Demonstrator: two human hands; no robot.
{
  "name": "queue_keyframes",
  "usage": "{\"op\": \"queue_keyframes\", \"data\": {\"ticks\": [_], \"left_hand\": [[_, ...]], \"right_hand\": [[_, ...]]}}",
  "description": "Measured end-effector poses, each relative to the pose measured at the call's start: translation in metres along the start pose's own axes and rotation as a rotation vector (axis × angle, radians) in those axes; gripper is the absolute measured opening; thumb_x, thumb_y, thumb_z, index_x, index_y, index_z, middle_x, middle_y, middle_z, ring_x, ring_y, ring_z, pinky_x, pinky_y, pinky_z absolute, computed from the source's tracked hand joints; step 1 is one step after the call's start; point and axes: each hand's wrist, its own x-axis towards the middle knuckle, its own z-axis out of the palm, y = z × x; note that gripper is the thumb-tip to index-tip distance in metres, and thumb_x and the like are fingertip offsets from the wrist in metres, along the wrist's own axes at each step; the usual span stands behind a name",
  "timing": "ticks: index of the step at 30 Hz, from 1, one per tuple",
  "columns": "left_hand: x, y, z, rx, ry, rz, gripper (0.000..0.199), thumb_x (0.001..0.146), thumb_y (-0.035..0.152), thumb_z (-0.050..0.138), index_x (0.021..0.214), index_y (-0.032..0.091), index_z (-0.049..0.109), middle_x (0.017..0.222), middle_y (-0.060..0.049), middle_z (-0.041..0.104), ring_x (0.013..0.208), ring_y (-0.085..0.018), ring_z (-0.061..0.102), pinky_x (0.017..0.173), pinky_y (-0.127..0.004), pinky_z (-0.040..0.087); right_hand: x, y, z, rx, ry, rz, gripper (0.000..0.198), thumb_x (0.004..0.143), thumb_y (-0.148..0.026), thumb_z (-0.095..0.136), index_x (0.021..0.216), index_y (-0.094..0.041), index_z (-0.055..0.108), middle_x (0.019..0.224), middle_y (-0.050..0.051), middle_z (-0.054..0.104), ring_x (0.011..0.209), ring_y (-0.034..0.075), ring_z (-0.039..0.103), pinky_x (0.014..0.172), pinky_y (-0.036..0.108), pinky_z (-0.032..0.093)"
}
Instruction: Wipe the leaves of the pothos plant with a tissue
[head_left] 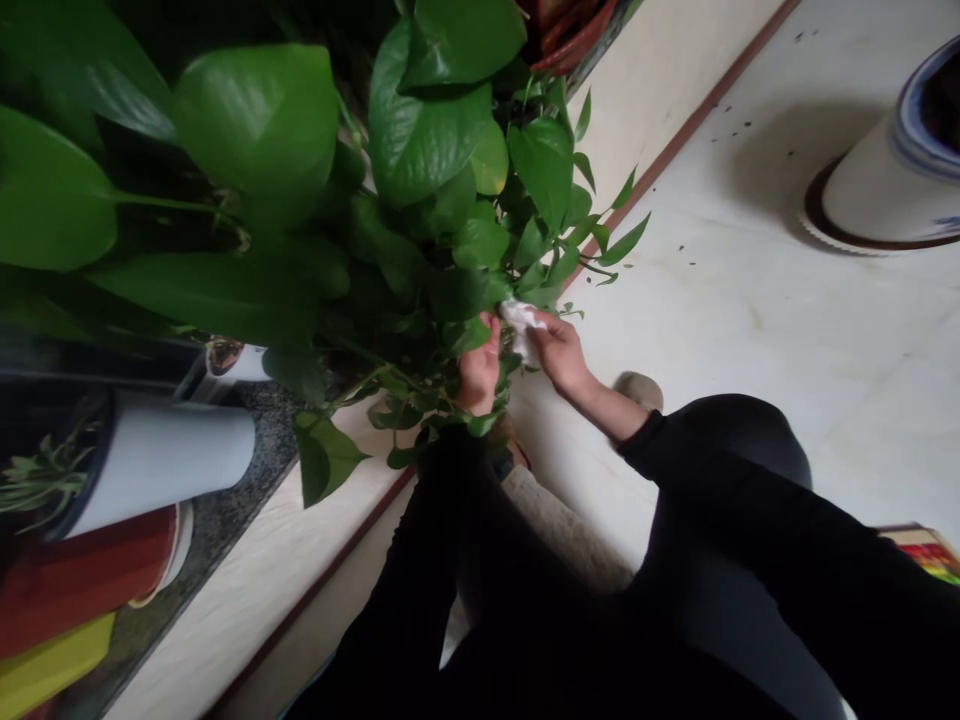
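A trailing plant with broad, glossy, heart-shaped green leaves (pixel 431 135) fills the upper left and upper centre of the frame, its smaller leaves hanging down to the middle, where both bare hands are. The right hand (pixel 564 355), just right of centre, pinches a crumpled white piece of soft cloth or tissue (pixel 517 316) between thumb and fingers, the white bundle lying against the lower leaves. The left hand (pixel 478 378), just beside it at the centre, is raised among the hanging leaves with its fingers partly curled; whether it grips a leaf or stem cannot be told. Long black sleeves (pixel 697 470) run from both wrists toward the bottom of the frame. At the left, a speckled dark grey stone ledge (pixel 262 435) bears a tapered white pot with a spiky pale-green plant (pixel 180 450), which touches or overlaps a dark red pot (pixel 90 570); a yellow container (pixel 64 660) sits at the lower left. A reddish pot rim (pixel 577 48) shows at the top centre. On the pale, glossy floor (pixel 757 340) at the upper right, a white ceramic pot with blue bands (pixel 862 190) stands in a brown-and-white saucer (pixel 814 220), with dark specks scattered nearby.
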Motion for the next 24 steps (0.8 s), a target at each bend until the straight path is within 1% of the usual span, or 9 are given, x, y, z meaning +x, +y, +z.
{"op": "queue_keyframes", "data": {"ticks": [2,4,9,11,13,15,17,21,24], "left_hand": [[0.002,-0.001,0.002,0.052,0.045,-0.030,0.025,0.104,0.010,0.050,0.091,0.020,0.069,0.139,-0.007,0.074,0.142,-0.016,0.064,0.125,-0.034,0.049],[0.000,-0.004,0.003,0.091,0.073,-0.052,0.021,0.101,0.008,0.053,0.092,0.019,0.069,0.138,-0.007,0.074,0.143,-0.016,0.063,0.126,-0.035,0.049],[-0.013,-0.017,0.002,0.228,0.071,-0.018,0.011,0.098,0.014,0.062,0.100,0.021,0.070,0.126,-0.004,0.077,0.138,-0.017,0.066,0.121,-0.035,0.051],[-0.019,-0.023,0.002,0.290,0.074,-0.001,0.010,0.097,0.014,0.063,0.096,0.021,0.071,0.112,-0.002,0.078,0.126,-0.016,0.071,0.117,-0.034,0.053],[-0.024,-0.027,0.004,0.360,0.075,0.014,0.014,0.093,0.009,0.064,0.087,0.021,0.070,0.093,0.001,0.075,0.104,-0.013,0.074,0.107,-0.030,0.055],[-0.029,-0.033,0.005,0.449,0.072,0.036,0.020,0.087,0.002,0.065,0.079,0.020,0.067,0.078,0.004,0.069,0.083,-0.010,0.068,0.095,-0.025,0.054],[-0.037,-0.041,0.006,0.528,0.050,0.058,0.025,0.082,-0.003,0.066,0.074,0.020,0.064,0.071,0.007,0.064,0.073,-0.009,0.060,0.086,-0.022,0.052],[-0.073,-0.059,-0.003,0.606,-0.077,0.085,0.022,0.081,0.003,0.072,0.075,0.023,0.067,0.072,0.004,0.065,0.076,-0.012,0.061,0.088,-0.028,0.053],[-0.118,-0.058,-0.025,0.722,-0.174,0.161,0.014,0.084,0.015,0.074,0.082,0.028,0.073,0.081,0.000,0.071,0.080,-0.017,0.066,0.085,-0.034,0.056]], "right_hand": [[0.006,-0.005,0.003,0.102,-0.002,0.104,0.023,0.079,-0.037,0.068,0.093,-0.024,0.080,0.086,-0.001,0.081,0.075,0.019,0.069,0.077,0.037,0.062],[0.010,-0.009,0.004,0.187,-0.003,0.189,0.024,0.077,-0.035,0.069,0.095,-0.022,0.078,0.080,-0.001,0.078,0.071,0.018,0.068,0.068,0.032,0.059],[0.016,-0.012,0.000,0.261,-0.046,0.263,0.032,0.079,-0.032,0.074,0.108,-0.019,0.075,0.091,0.003,0.080,0.084,0.022,0.073,0.076,0.035,0.062],[0.019,-0.013,-0.001,0.279,-0.050,0.275,0.032,0.079,-0.030,0.075,0.110,-0.018,0.074,0.093,0.003,0.080,0.081,0.020,0.072,0.076,0.036,0.063],[0.022,-0.013,-0.002,0.288,-0.045,0.282,0.031,0.079,-0.030,0.077,0.108,-0.019,0.073,0.089,0.001,0.079,0.073,0.018,0.070,0.071,0.035,0.062],[0.025,-0.013,-0.003,0.283,-0.032,0.282,0.027,0.078,-0.032,0.080,0.101,-0.021,0.071,0.080,-0.001,0.076,0.064,0.016,0.065,0.063,0.032,0.060],[0.026,-0.014,-0.005,0.276,-0.015,0.287,0.025,0.075,-0.033,0.083,0.093,-0.022,0.069,0.073,-0.003,0.072,0.058,0.014,0.060,0.057,0.029,0.056],[0.027,-0.018,-0.009,0.270,0.000,0.353,0.020,0.069,-0.026,0.082,0.084,-0.021,0.070,0.068,-0.003,0.071,0.057,0.014,0.059,0.055,0.027,0.053],[0.027,-0.024,-0.012,0.246,0.035,0.420,0.017,0.067,-0.021,0.079,0.082,-0.020,0.071,0.068,-0.003,0.071,0.058,0.014,0.060,0.053,0.026,0.052]]}}
